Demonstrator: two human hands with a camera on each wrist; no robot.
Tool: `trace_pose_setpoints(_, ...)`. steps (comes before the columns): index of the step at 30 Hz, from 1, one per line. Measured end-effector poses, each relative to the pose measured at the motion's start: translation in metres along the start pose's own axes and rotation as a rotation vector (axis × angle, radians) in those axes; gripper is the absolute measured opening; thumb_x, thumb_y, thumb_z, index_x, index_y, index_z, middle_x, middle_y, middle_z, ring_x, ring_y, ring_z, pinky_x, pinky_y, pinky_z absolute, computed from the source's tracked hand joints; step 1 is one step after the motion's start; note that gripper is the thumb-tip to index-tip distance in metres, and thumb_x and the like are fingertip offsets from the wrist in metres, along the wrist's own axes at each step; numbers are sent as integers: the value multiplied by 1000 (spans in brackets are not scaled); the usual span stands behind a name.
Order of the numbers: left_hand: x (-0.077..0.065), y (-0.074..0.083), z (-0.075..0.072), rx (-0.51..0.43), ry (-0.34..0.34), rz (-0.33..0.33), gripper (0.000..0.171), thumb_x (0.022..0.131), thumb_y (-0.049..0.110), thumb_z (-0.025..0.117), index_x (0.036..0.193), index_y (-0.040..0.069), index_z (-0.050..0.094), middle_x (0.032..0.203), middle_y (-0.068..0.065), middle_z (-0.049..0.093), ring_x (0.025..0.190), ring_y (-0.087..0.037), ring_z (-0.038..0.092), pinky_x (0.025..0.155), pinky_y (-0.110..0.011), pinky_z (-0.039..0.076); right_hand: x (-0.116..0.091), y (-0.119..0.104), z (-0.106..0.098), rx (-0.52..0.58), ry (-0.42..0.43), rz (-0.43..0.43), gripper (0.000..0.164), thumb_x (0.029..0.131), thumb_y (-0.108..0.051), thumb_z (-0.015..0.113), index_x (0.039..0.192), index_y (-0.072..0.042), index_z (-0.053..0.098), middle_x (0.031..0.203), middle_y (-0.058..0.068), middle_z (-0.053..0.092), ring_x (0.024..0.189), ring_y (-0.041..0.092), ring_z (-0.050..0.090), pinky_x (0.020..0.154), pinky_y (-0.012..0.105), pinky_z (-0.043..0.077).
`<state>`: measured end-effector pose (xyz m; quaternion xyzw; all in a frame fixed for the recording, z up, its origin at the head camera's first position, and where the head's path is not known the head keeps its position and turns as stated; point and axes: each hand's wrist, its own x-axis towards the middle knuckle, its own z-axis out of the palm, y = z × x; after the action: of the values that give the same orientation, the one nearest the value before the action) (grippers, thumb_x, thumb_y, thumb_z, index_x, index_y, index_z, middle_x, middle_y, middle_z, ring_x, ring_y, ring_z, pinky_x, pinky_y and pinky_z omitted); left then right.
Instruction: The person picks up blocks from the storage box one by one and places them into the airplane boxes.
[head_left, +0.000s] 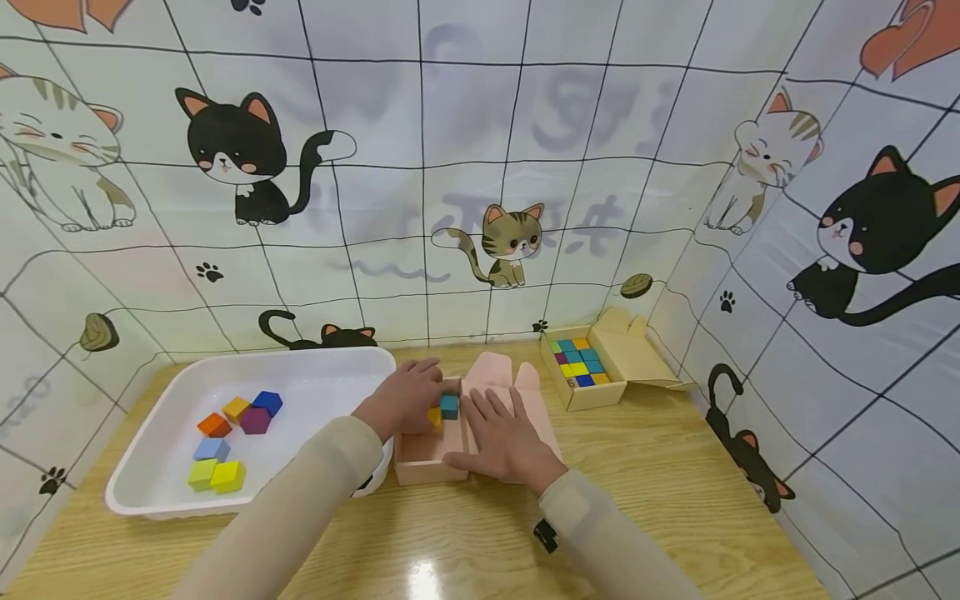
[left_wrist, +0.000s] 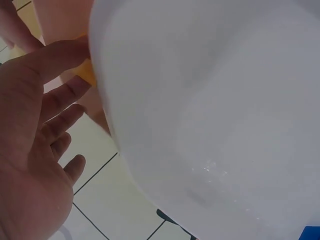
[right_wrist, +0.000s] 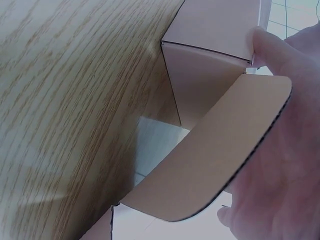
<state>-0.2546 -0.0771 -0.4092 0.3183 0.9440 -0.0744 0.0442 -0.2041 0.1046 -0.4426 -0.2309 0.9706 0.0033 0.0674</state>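
Note:
A yellow-orange cube (left_wrist: 87,73) is pinched between the thumb and fingers of my left hand (head_left: 405,396), which reaches into the pink cardboard box (head_left: 431,473). Inside that box, a teal cube (head_left: 448,407) shows near the far right corner, just beside the held cube. My right hand (head_left: 498,435) lies with spread fingers over the opened lid (head_left: 542,423), its thumb at the box's right wall. In the right wrist view a side flap (right_wrist: 215,150) of the box stands out under this hand. The left hand covers part of the box's far left interior.
At left, a white tray (head_left: 315,375) holds several loose cubes, among them an orange cube (head_left: 214,425) and a purple cube (head_left: 256,420). Back right stands a cream box (head_left: 592,398) filled with coloured cubes, lid folded open. A printed curtain (head_left: 390,192) borders the wooden table (head_left: 660,492).

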Motion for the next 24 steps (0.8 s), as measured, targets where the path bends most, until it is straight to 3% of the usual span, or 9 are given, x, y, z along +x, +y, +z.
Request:
trace_pose_setpoints(4, 3, -1, 6, 42, 12, 10, 70, 73, 44, 72, 134, 24, 45, 126, -2, 52, 138, -25, 25, 113, -46, 24, 0, 0, 0, -6, -6, 11, 95, 78, -79, 28, 148, -18, 15, 154, 1, 17, 142, 25, 16, 112, 60, 3)
trace_pose_setpoints(10, 9, -2, 17, 156, 12, 47, 52, 76, 47, 67, 118, 17, 61, 135, -1, 45, 140, -24, 21, 114, -45, 22, 0, 0, 0, 1, -8, 9, 95, 78, -80, 28, 148, -17, 15, 154, 1, 17, 142, 25, 17, 112, 61, 3)
trace_pose_setpoints(17, 10, 0, 20, 239, 12, 63, 50, 75, 49, 67, 113, 17, 65, 139, -1, 41, 141, -23, 20, 115, -45, 20, 0, -1, -1, 0, 5, -1, 94, 78, -79, 28, 147, -16, 17, 154, 2, 20, 142, 25, 19, 112, 60, 5)
trace_pose_setpoints(24, 11, 0, 23, 347, 14, 66, 37, 79, 45, 64, 104, 18, 68, 142, 0, 38, 141, -21, 18, 115, -44, 20, 0, -1, -1, 1, -1, -2, 94, 78, -79, 28, 147, -16, 17, 154, 2, 19, 142, 24, 18, 113, 59, 4)
